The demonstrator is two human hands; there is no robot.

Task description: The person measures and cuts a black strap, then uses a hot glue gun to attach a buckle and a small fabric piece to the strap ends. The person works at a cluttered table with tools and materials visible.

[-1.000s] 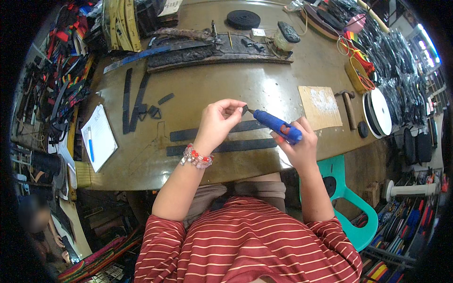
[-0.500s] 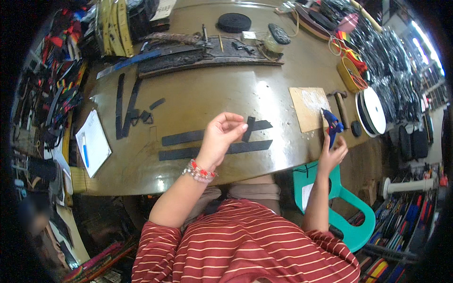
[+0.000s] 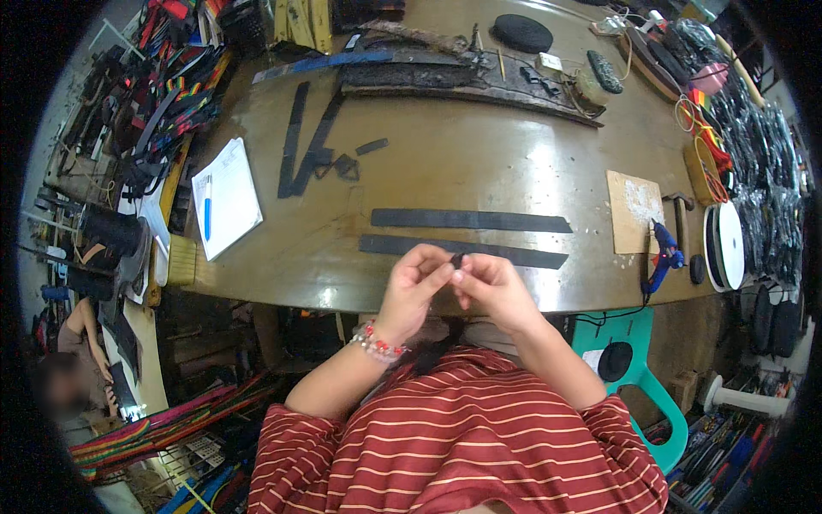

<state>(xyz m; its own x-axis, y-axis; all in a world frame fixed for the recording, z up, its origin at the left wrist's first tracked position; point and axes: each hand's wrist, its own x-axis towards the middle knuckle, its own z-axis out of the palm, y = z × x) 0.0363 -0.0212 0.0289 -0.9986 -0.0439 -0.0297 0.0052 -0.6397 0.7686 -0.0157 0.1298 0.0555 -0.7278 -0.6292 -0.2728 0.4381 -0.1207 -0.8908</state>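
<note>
Close to my body at the table's near edge, my left hand [image 3: 414,289] and my right hand [image 3: 498,293] meet with fingertips pinched on a small black strap piece [image 3: 457,259]. Most of the piece is hidden by my fingers. Just beyond them, two long black straps [image 3: 471,220] lie side by side across the table. A blue hot glue gun [image 3: 663,264] rests at the right near the table edge, out of my grip. Beside it is a glue-marked board [image 3: 634,210].
To the left are a notepad [image 3: 229,206] with a blue pen and further black straps [image 3: 295,141]. A hammer [image 3: 681,220] and white spool [image 3: 730,246] are on the right. Across the back lies a dark wooden plank [image 3: 462,88]. A green chair [image 3: 646,377] stands below; another person sits far left.
My right hand has let go of the glue gun and come left to join my left hand. The short black piece is off the long straps and between my fingers. The view has shifted left.
</note>
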